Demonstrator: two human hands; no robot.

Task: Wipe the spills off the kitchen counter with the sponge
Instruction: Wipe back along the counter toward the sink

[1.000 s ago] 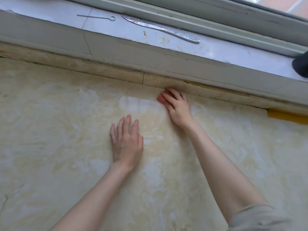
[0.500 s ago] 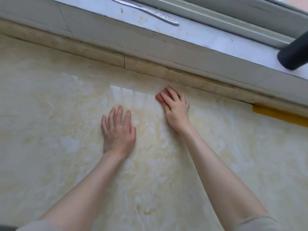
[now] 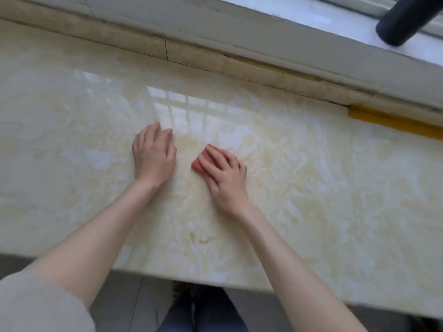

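A small red sponge (image 3: 201, 161) lies flat on the cream marble counter (image 3: 323, 188), mostly covered by my right hand (image 3: 225, 176), whose fingers press down on it. Only the sponge's left edge shows. My left hand (image 3: 153, 156) rests palm down on the counter just to the left of the sponge, holding nothing, with a small gap between the two hands. Faint yellowish stains mark the counter around and below the hands.
A raised stone lip (image 3: 215, 61) runs along the back of the counter under a grey window ledge (image 3: 275, 27). A black cylinder (image 3: 402, 22) lies on the ledge at the top right. A yellow strip (image 3: 393, 121) sits at the back right. The counter's front edge (image 3: 191, 276) is near my body.
My right hand has dragged the sponge from the back lip toward the front, into the middle of the counter. The left hand stayed flat beside it. The view has tilted down.
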